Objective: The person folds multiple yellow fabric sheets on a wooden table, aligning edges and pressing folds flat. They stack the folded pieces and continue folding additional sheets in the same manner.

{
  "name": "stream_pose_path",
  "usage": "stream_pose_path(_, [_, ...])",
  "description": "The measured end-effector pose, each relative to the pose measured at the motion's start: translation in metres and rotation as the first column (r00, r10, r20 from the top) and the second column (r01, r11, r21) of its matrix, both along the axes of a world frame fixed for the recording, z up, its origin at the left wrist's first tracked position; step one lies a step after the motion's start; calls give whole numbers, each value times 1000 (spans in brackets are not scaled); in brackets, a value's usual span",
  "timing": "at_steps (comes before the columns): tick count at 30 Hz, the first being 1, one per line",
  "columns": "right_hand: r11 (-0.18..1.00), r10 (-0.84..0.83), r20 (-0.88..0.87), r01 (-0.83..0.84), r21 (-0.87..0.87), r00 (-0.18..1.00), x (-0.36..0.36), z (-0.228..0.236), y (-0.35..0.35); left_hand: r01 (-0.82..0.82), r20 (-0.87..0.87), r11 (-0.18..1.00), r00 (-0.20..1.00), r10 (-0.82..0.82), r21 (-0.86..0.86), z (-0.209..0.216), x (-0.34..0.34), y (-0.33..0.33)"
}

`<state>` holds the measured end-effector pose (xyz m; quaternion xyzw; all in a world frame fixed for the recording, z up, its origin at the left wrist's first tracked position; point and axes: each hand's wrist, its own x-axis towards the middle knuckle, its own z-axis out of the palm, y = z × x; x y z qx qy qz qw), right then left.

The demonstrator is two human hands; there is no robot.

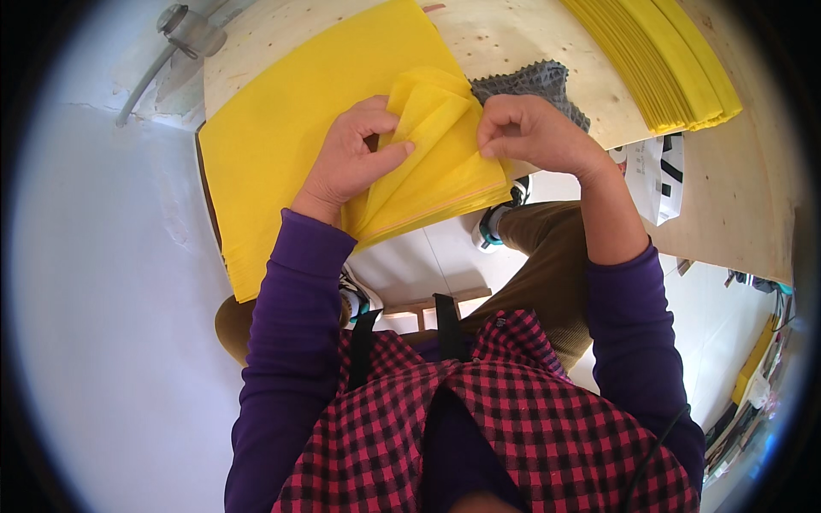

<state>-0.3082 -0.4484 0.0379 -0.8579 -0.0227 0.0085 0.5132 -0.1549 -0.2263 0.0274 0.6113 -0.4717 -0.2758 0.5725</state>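
Note:
A stack of thin yellow fabric sheets [299, 111] lies on the wooden table, its near edge hanging at the table's front. The near right corner of the upper layer is lifted and folded back into a loose yellow fold [432, 107]. My left hand [359, 154] grips this fold, thumb on top and the other fingers partly hidden behind the fabric. At the right edge of the stack, my right hand [534, 132] pinches the yellow fabric between thumb and forefinger. Just beyond the right hand lies a crumpled dark grey patterned cloth [526, 81].
Another pile of folded yellow fabric [658, 64] is at the far right of the plywood table [744, 188]. A white printed bag [657, 175] hangs by the table's edge. A clear jar [192, 32] stands at the far left. My legs and shoes are below the table.

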Motion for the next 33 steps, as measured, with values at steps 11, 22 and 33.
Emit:
stream_pose_path(11, [999, -44, 21, 44, 18, 999, 7, 11, 4, -10, 50, 1000, 999, 9, 21, 0, 1, -1])
stream_pose_path(22, [969, -66, 109, 37, 246, 992, 11, -3, 8, 25, 8, 1000, 1000, -25, 15, 3, -1, 0])
stream_pose_path(33, [914, -151, 58, 117, 388, 987, 1, 9, 14, 26, 70, 999, 997, -29, 47, 3, 4, 3])
